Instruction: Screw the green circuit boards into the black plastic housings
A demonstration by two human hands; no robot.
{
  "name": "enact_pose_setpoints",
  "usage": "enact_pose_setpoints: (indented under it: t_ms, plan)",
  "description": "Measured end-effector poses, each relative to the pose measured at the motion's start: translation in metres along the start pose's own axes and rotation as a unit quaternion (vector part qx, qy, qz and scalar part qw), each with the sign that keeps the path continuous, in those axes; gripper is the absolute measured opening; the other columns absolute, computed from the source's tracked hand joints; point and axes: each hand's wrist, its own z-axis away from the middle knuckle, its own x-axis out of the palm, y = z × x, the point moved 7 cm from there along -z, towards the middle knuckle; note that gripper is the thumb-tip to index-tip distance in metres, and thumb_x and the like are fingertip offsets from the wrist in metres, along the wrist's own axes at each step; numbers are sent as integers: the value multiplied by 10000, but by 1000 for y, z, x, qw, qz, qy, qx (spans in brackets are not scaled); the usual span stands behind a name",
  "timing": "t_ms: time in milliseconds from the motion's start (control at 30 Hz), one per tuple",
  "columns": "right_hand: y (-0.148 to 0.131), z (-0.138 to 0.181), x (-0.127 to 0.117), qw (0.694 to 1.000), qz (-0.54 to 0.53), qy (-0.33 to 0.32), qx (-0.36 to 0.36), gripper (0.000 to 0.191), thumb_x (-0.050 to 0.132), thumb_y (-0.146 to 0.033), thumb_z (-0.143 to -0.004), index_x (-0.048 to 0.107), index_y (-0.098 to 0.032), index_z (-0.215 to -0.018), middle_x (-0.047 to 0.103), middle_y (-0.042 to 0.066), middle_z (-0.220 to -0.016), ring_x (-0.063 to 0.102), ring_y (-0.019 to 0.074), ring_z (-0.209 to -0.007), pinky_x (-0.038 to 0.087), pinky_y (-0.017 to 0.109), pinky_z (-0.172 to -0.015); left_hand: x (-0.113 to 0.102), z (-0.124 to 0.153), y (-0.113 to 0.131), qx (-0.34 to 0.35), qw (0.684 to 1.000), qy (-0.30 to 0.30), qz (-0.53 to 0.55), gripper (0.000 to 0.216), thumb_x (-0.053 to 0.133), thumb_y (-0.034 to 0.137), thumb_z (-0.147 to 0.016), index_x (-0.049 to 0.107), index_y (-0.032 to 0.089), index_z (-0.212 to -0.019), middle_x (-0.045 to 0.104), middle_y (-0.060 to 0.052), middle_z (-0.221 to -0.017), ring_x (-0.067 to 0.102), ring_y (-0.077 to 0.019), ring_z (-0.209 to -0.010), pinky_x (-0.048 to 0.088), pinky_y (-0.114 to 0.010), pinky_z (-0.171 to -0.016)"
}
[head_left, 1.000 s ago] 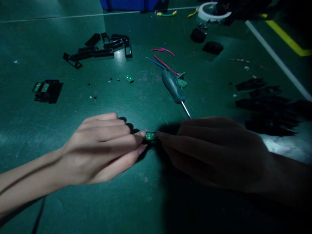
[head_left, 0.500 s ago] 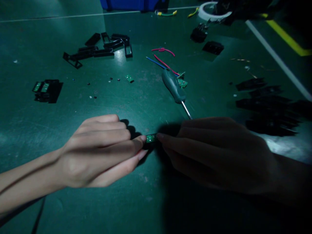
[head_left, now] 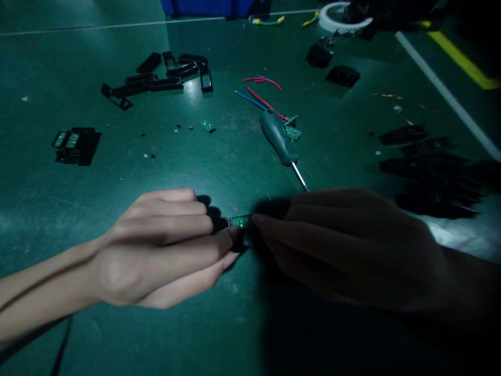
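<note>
A small green circuit board (head_left: pixel 241 222) with a dark edge, apparently a black frame, sits between my two hands just above or on the green table. My left hand (head_left: pixel 164 250) is closed, its thumb and index fingertip at the near left edge of the board. From the right, my right hand (head_left: pixel 348 250) pinches the board's right end; deep shadow hides most of its fingers. Beyond the right hand lies a screwdriver (head_left: pixel 278 137) with a green handle, its shaft running towards the hand and its tip out of sight.
Black rectangular frames (head_left: pixel 166 78) lie at the back left. Black pieces holding green boards (head_left: pixel 72 143) are at the left. Red wires (head_left: pixel 262 81) and a loose board (head_left: pixel 208 125) lie ahead. Dark parts (head_left: pixel 434 172) pile up at the right. A white ring (head_left: pixel 326 21) and blue bin (head_left: pixel 209 7) stand behind.
My left fingertips have slid slightly down towards me along the board, uncovering its dark left end. My right hand has hardly moved.
</note>
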Motion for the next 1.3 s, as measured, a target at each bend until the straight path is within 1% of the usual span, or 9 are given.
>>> enact_pose_setpoints:
  t_ms: [133,267,400,500,667,800,1033,1167,1300]
  plan:
    - [-1,1,0,1000,0,-2,-1,90,582,-173,-1035,653,-123,-1057,666,18,-774,524,149,-675,397,328,-638,0,1,-2,-6,1000,11,12,88,695,135,-950,770,106,-914,671,-28,-651,476,-125,-552,341,-352,-567]
    - [-2,1,0,1000,-1,2,-6,97,580,-167,-1039,646,-112,-1086,686,27,-792,525,149,-681,401,327,-635,-1,2,-2,-5,1000,20,13,90,697,137,-953,761,110,-896,667,-25,-644,494,-121,-544,350,-354,-561]
    - [-2,1,-1,1000,3,4,-4,87,581,-171,-1038,644,-119,-1070,672,19,-772,522,153,-678,389,336,-621,0,6,-5,-9,999,21,30,35,723,112,-922,753,105,-939,694,-39,-691,509,-124,-567,364,-357,-575]
    - [-3,1,-2,1000,0,6,-14,86,589,-173,-1033,644,-116,-1067,666,17,-762,517,150,-667,383,339,-607,3,8,-7,-11,999,13,41,55,730,97,-908,752,106,-957,691,-39,-703,512,-125,-573,367,-358,-578]
    - [-3,1,-2,1000,-3,2,-15,88,584,-161,-1029,644,-111,-1069,680,20,-763,515,153,-668,378,350,-603,-1,7,-5,-5,999,28,28,30,725,115,-925,739,111,-952,695,-34,-698,596,-137,-590,443,-352,-599]
    - [-3,1,-4,1000,-13,5,-20,76,599,-152,-1015,641,-107,-1060,666,13,-741,504,150,-656,365,352,-587,-1,6,-4,-7,999,29,17,13,711,150,-946,723,150,-946,712,-20,-710,657,-147,-601,494,-342,-623]
    - [-3,3,-2,999,-25,13,-31,187,659,-161,-979,627,-73,-1141,686,15,-773,527,134,-663,384,341,-571,2,11,-7,-12,999,43,11,54,715,159,-934,723,183,-983,709,-14,-719,677,-152,-617,516,-323,-643]
    - [-3,3,-2,999,-17,13,-31,167,638,-149,-984,627,-88,-1139,681,5,-774,524,130,-663,396,333,-578,5,15,-11,-22,999,33,28,84,723,170,-924,729,189,-1006,720,-27,-745,654,-146,-599,509,-325,-643]
    - [-3,3,-1,999,-23,10,-33,175,629,-178,-999,623,-91,-1152,676,8,-781,509,136,-670,399,332,-581,5,17,-11,-20,999,30,29,102,714,183,-931,724,201,-1031,724,-25,-761,687,-158,-647,539,-327,-694]
